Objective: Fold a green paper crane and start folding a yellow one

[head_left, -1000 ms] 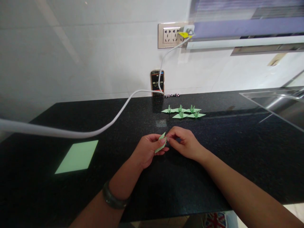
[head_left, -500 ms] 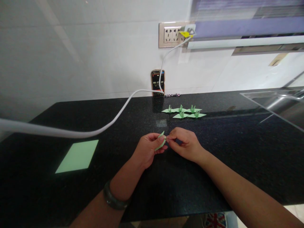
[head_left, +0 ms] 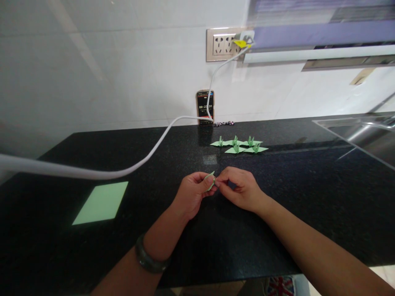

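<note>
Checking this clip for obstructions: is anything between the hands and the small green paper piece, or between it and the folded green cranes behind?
Nothing visible. The left hand and right hand both pinch the green paper piece directly. Only black counter shows between it and the folded cranes. The white cable passes to the left.

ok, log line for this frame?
left hand: pinching folded green paper | right hand: pinching same paper | black counter: green paper cranes behind hands, flat green sheet at left
</note>
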{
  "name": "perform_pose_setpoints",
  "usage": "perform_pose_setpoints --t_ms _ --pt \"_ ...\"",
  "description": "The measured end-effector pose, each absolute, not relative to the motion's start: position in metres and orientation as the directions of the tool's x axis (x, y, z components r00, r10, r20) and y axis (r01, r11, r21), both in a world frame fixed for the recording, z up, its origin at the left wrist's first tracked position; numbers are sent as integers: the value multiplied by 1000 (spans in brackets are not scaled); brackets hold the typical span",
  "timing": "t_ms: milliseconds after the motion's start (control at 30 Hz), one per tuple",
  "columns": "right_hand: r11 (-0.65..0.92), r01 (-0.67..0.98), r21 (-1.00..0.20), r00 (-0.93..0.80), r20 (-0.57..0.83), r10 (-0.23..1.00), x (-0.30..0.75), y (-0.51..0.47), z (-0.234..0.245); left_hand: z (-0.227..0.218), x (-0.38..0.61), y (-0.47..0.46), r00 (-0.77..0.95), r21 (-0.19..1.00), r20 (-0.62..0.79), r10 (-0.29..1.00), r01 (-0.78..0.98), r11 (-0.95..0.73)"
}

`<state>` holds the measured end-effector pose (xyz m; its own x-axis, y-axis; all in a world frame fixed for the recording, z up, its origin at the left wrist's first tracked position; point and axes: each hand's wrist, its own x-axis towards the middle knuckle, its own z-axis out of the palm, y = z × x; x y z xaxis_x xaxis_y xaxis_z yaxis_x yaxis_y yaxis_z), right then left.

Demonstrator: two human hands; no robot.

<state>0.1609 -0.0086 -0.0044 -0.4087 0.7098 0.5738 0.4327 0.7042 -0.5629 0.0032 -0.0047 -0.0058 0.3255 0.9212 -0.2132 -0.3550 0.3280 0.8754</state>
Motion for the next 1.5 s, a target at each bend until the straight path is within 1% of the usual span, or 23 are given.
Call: perform_pose_setpoints --t_ms 267,467,667,800,933,1033,1200,1333,1400,1500 --pt "735 431 -524 -428 598 678 159 -10 -4 -6 6 -6 288 888 -190 939 -357 290" --pt "730 442 -520 -435 588 682 160 -10 -5 -4 6 -6 286 896 -188 939 -342 284" --pt "685 402 -607 -396 559 728 159 -12 -4 -4 7 -7 296 911 -166 941 -320 261" --pt "643 411 -646 -346 542 766 157 -12 -2 -4 7 -7 286 916 -142 948 -325 235" --pt "607 420 -675 -330 509 795 155 -11 0 -4 6 -7 270 884 -183 945 -376 279" --pt "583 419 -696 -316 490 812 155 -11 0 -4 5 -6 291 855 -217 932 -404 325" --pt "510 452 -732 -282 424 860 152 -9 -4 -4 7 -6 331 837 -204 921 -429 339" --pt "446 468 -763 -207 396 894 152 -9 -7 -5 8 -7 353 845 -197 915 -412 341" --pt "426 476 -769 -143 410 901 154 -9 -6 -6 7 -6 305 876 -171 937 -388 287" --pt "405 508 -760 -60 437 897 158 -7 -5 -8 6 -3 109 945 -97 989 -301 126"
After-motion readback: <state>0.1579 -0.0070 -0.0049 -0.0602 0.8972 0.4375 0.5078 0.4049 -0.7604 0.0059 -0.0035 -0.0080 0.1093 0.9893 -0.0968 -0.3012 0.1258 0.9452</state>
